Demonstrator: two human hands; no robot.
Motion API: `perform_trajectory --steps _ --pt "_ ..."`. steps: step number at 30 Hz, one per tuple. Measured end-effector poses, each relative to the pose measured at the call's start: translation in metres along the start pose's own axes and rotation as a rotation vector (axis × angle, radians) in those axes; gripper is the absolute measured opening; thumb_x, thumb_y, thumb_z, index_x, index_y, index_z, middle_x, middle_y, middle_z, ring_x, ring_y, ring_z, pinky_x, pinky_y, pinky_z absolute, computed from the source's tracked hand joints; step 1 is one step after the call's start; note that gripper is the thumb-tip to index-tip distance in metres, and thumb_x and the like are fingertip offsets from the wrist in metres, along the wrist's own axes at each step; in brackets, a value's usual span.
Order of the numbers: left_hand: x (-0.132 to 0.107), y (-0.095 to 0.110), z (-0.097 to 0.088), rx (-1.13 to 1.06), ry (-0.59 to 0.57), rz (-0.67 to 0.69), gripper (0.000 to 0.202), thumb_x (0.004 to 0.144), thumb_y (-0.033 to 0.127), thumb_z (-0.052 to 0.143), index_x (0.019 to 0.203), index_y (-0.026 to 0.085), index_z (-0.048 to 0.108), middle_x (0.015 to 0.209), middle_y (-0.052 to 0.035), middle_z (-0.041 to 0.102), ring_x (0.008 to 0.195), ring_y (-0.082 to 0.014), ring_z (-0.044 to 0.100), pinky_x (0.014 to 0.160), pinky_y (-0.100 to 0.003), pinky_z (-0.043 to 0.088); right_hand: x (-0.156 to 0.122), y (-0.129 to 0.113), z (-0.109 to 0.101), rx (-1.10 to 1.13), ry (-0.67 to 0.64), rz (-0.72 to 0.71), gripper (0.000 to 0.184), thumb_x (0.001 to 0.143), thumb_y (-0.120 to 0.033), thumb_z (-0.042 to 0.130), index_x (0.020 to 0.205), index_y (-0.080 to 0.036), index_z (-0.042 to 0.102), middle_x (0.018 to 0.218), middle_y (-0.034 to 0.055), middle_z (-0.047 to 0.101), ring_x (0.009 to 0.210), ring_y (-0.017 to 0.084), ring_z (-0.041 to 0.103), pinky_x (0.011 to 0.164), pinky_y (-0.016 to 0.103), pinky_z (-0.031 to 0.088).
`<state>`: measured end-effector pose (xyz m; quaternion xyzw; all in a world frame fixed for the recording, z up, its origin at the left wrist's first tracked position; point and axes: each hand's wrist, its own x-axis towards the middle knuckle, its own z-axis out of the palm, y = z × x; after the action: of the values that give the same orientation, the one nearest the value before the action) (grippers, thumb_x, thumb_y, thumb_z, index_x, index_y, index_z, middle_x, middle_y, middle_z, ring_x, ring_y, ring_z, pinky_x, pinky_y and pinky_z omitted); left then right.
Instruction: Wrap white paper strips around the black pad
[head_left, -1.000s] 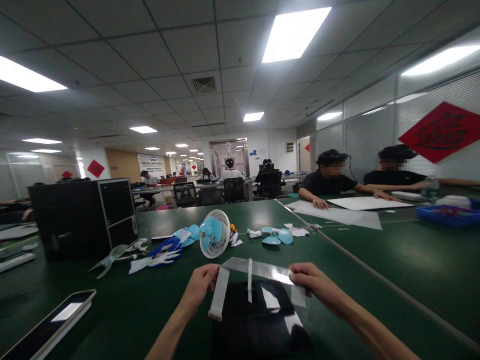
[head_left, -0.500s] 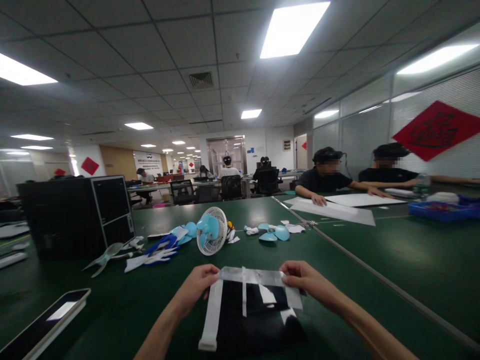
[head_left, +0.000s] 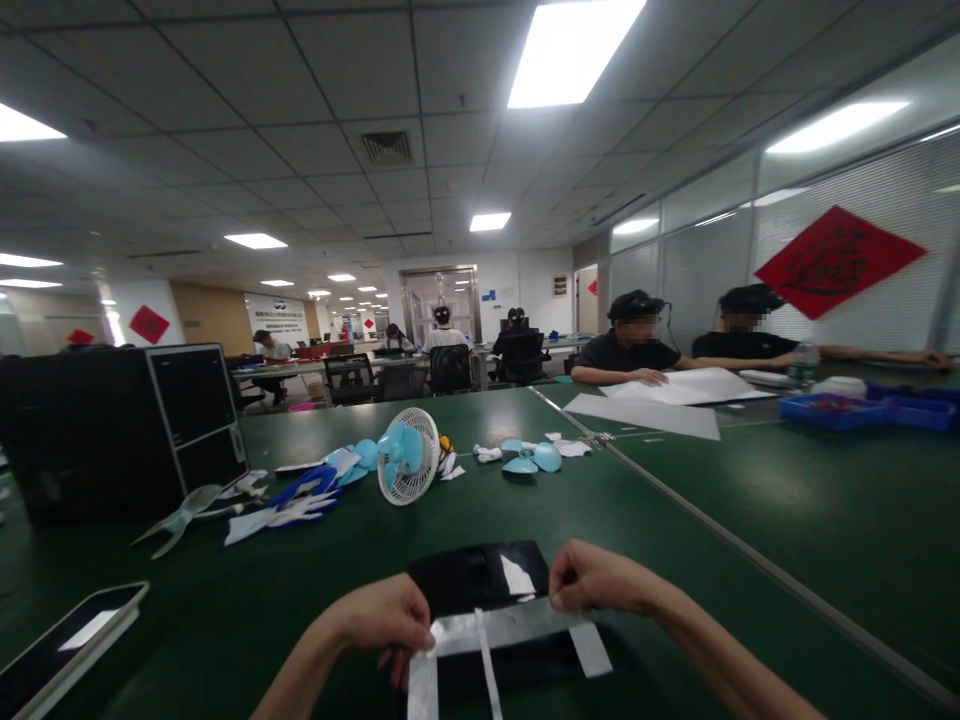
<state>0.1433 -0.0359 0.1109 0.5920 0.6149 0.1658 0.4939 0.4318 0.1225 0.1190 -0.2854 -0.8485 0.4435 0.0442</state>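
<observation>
My left hand [head_left: 379, 622] pinches the left end of a clear film strip [head_left: 510, 628] and my right hand [head_left: 592, 578] pinches its right end. The strip stretches low across a black glossy tablet [head_left: 480, 575] lying on the green table [head_left: 300, 580]. White tabs hang from the strip at both ends, and a thin one hangs in the middle. Both hands are closed on the strip, close to the near table edge.
A small white and blue fan [head_left: 407, 455], blue fan blades [head_left: 525, 458], gloves [head_left: 289, 502] and a black computer case [head_left: 127, 425] lie farther back. A phone [head_left: 67, 640] sits at the left. Two people [head_left: 637, 345] work with white sheets at the right table, beside blue trays [head_left: 840, 410].
Both hands have brought the strip down and toward me, from above the tablet's far edge to over its near part. The view has shifted slightly.
</observation>
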Motion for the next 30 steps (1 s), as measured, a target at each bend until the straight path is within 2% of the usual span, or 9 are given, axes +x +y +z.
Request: perform_trajectory --steps 7,12,17,22,30 --pt "0.007 -0.012 -0.005 0.085 0.058 -0.022 0.021 0.067 0.037 0.060 0.063 0.017 0.057 0.050 0.0043 0.056 0.042 -0.0079 0.047 0.043 -0.019 0.032 0.010 0.008 0.009 -0.103 0.014 0.065 0.016 0.069 -0.018 0.062 0.083 -0.015 0.070 0.077 0.0002 0.066 0.067 0.012 0.058 0.058 0.021 0.042" --pt "0.010 -0.017 -0.007 0.079 0.065 -0.036 0.019 0.067 0.035 0.060 0.066 0.016 0.058 0.051 0.0044 0.055 0.044 -0.0082 0.047 0.044 -0.019 0.033 0.012 0.007 0.012 -0.111 0.028 0.105 0.016 0.068 -0.015 0.062 0.083 -0.013 0.069 0.071 -0.0004 0.064 0.063 0.011 0.057 0.055 0.020 0.041" --pt "0.009 -0.013 -0.007 0.069 0.086 -0.038 0.022 0.067 0.037 0.061 0.066 0.016 0.059 0.052 0.0040 0.055 0.047 -0.0092 0.048 0.046 -0.021 0.035 0.009 0.001 0.013 -0.097 0.027 0.121 0.017 0.070 -0.015 0.062 0.085 -0.012 0.069 0.075 0.0009 0.065 0.064 0.011 0.057 0.055 0.020 0.043" --pt "0.004 -0.007 -0.007 0.077 0.152 -0.068 0.020 0.067 0.035 0.061 0.068 0.015 0.060 0.055 0.0039 0.055 0.051 -0.0098 0.050 0.051 -0.022 0.036 0.012 0.005 0.015 -0.063 0.034 0.100 0.017 0.069 -0.015 0.062 0.084 -0.012 0.068 0.072 0.0001 0.064 0.061 0.011 0.057 0.054 0.021 0.043" --pt "0.007 -0.012 -0.009 0.134 0.149 -0.088 0.019 0.066 0.035 0.061 0.068 0.016 0.061 0.056 0.0039 0.054 0.052 -0.0102 0.048 0.049 -0.022 0.033 0.009 0.001 0.015 -0.100 0.032 0.106 0.017 0.071 -0.017 0.062 0.086 -0.013 0.068 0.078 0.0014 0.066 0.067 0.012 0.060 0.058 0.022 0.045"
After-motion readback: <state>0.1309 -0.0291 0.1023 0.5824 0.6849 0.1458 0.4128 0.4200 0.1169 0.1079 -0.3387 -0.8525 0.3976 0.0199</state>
